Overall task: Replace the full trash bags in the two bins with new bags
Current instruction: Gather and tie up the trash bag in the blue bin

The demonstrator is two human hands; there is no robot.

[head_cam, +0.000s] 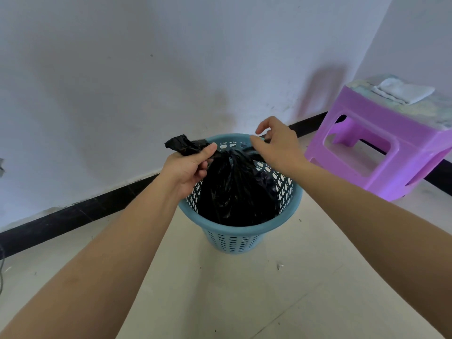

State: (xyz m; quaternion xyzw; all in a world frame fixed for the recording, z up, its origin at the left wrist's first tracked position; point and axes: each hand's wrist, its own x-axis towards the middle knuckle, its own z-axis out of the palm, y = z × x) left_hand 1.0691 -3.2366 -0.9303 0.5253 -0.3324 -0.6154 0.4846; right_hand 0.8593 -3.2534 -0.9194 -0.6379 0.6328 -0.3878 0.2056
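Forearms [97, 265], pale floor [269, 302], blue bin [234, 232], white wall [146, 69]

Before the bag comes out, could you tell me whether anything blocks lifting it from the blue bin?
Nothing visible does. The left hand and right hand hold the black bag, and the blue bin is open above.

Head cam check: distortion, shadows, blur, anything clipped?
Head view: wide-angle stretches the forearms toward the bottom corners and bows the baseboard; light is soft, with a faint pinkish shadow on the wall left of the stool; bag very dark; left hand, right hand and bin sharp, no glare.
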